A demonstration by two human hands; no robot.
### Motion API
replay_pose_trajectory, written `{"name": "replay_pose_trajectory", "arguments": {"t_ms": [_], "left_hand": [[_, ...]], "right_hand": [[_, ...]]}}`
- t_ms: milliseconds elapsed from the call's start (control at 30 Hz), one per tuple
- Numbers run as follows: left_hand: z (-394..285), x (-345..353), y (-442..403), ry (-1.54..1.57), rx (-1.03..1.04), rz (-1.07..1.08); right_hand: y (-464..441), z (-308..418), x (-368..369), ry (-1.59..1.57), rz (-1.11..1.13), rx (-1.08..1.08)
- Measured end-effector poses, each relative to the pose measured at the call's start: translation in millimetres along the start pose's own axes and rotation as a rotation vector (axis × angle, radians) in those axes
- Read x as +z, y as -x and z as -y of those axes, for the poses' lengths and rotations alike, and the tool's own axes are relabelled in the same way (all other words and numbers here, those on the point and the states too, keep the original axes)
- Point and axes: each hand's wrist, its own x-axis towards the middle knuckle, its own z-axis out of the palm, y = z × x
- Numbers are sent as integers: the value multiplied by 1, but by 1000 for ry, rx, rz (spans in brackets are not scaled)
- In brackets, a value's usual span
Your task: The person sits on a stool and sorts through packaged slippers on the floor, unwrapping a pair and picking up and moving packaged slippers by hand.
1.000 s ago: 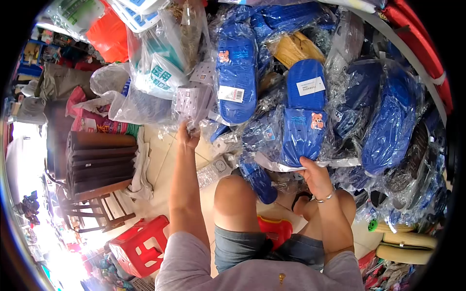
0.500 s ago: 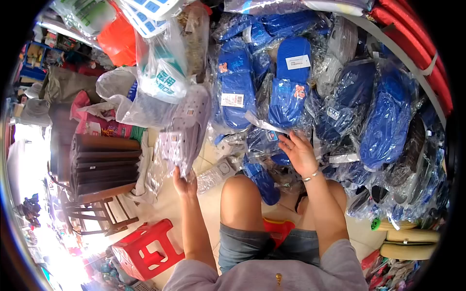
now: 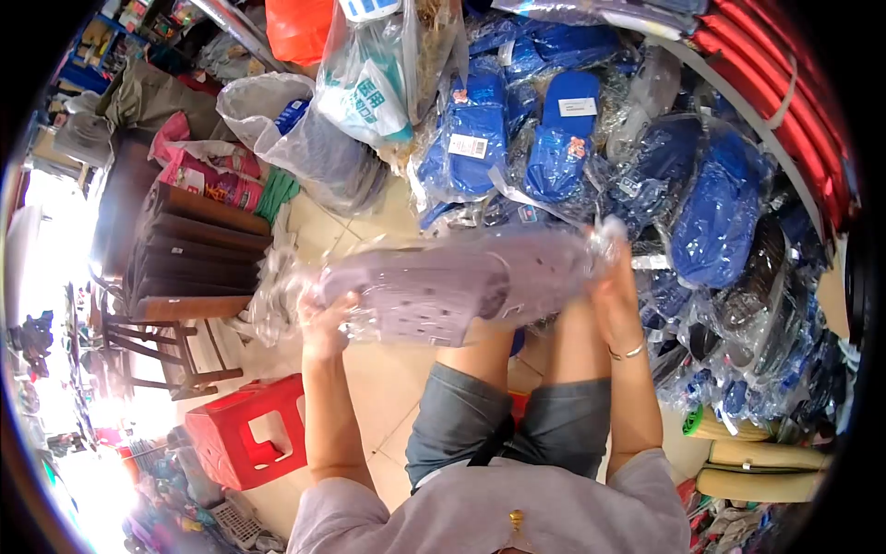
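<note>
A pair of mauve clogs (image 3: 415, 286) in a clear plastic bag is held level across my lap, blurred by motion. My left hand (image 3: 325, 319) grips the left end of the bag, thumb on top. At the other end, my right hand (image 3: 614, 291) has its fingers around the bunched plastic, partly hidden by it. Just beyond lie blue slippers (image 3: 475, 138) with a barcode label, and a second blue pair (image 3: 563, 138) with a bear charm, both in clear plastic.
More bagged slippers (image 3: 715, 217) are heaped at the right. A red plastic stool (image 3: 217, 429) stands at the lower left, near brown stacked boards (image 3: 198, 249). White sacks and bags (image 3: 365, 102) sit at the upper left. Red rolls (image 3: 775, 102) edge the upper right.
The bagged clogs have swung from upright at the left to level before me. My right hand has left the blue slippers and taken the bag's right end. The view has shifted slightly.
</note>
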Motion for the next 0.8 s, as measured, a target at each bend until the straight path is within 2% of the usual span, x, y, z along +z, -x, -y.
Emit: {"name": "replay_pose_trajectory", "arguments": {"t_ms": [33, 67, 100, 133, 167, 200, 267, 333, 400, 433, 500, 533, 600, 667, 700, 733, 800], "left_hand": [[-9, 19, -1, 31, 143, 116], [-16, 37, -2, 72, 286, 237], [-20, 55, -1, 93, 295, 259], [-23, 73, 2, 13, 434, 291], [-26, 88, 6, -63, 574, 315], [-28, 100, 13, -43, 578, 327], [-36, 118, 31, -237, 614, 477], [-48, 133, 48, -246, 548, 526], [-53, 141, 60, -224, 569, 633], [-51, 144, 62, -269, 614, 619], [-51, 151, 67, -217, 581, 619], [-51, 153, 70, -168, 538, 622], [-50, 155, 72, -229, 574, 600], [-44, 158, 72, -326, 768, 607], [-42, 160, 72, -346, 842, 585], [-39, 162, 71, -348, 835, 594], [-33, 163, 71, -92, 642, 485]], "right_hand": [[13, 10, -1, 179, -21, 156], [23, 8, -5, 445, -34, 92], [32, 5, -11, 681, -55, -48], [39, 10, -11, 918, -79, -186], [47, 19, -9, 913, -101, -226], [51, 26, -4, 848, -104, -261], [55, 40, 16, 722, 110, -339], [60, 52, 38, 853, 199, -382], [64, 50, 49, 833, 158, -330], [66, 49, 49, 836, 159, -335], [71, 37, 47, 597, 34, -287], [76, 30, 48, 594, 38, -286], [86, 16, 52, 367, -33, -261], [93, 10, 52, 310, -43, -277], [98, 4, 48, 271, -56, -186], [103, -2, 43, 230, -69, -97], [111, -12, 32, 212, -88, -83]]}}
